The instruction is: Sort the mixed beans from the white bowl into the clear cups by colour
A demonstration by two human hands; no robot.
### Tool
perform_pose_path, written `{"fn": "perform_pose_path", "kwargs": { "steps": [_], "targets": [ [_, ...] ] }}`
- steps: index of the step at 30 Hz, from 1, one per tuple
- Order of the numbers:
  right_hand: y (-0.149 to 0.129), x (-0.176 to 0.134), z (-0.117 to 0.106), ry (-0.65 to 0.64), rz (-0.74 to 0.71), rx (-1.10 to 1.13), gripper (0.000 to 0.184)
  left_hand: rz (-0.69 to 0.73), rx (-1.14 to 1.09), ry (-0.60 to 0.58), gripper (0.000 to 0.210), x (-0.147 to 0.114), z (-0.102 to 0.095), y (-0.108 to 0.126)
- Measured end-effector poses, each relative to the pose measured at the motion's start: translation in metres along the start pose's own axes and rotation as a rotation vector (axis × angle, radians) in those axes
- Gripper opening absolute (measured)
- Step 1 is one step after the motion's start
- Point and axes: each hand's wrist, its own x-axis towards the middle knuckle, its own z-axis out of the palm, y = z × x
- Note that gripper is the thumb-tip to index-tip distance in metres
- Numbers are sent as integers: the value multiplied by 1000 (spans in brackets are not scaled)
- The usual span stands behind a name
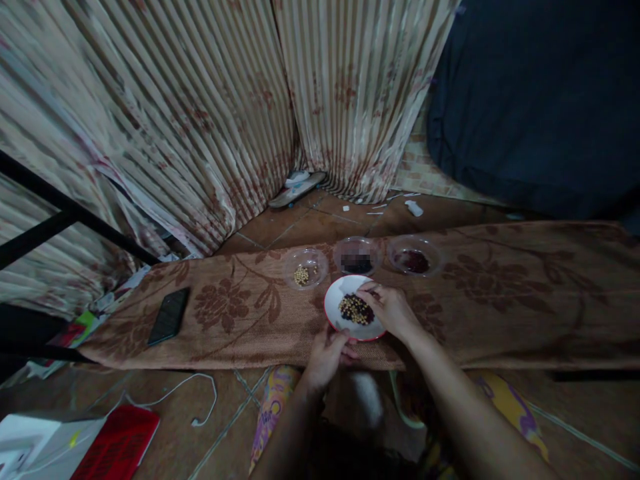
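Observation:
A white bowl point(336, 298) with a red rim holds a mix of pale yellow beans point(354, 308) and dark beans. My left hand point(327, 357) grips the bowl's near edge, thumb at the rim. Inside the bowl, over the beans, my right hand point(393, 310) has its fingertips pinched together; what they hold, if anything, is hidden. Behind the bowl stand three clear plastic bowls in a row. The left clear bowl point(320, 259) has pale yellow beans, the middle clear bowl point(375, 250) has black contents, partly blurred, and the right clear bowl point(434, 257) has dark red beans.
A brown flowered cloth point(520, 320) covers the long, low table. A dark phone point(170, 315) lies toward its left end. Beyond are striped curtains point(215, 113), a skateboard point(300, 191) and a dark blue draped shape point(530, 100). A white cable point(205, 377) lies on the floor.

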Motion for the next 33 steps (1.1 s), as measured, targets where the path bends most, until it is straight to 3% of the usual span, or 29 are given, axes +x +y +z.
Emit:
{"fn": "perform_pose_path", "kwargs": {
  "steps": [29, 33],
  "targets": [
    [4, -4, -2, 26, -23, -35, 28, 7, -12, -1, 51, 1, 0, -1],
    [5, -5, -1, 36, -2, 37, 26, 11, -13, -5, 51, 2, 0, -2]
  ]
}}
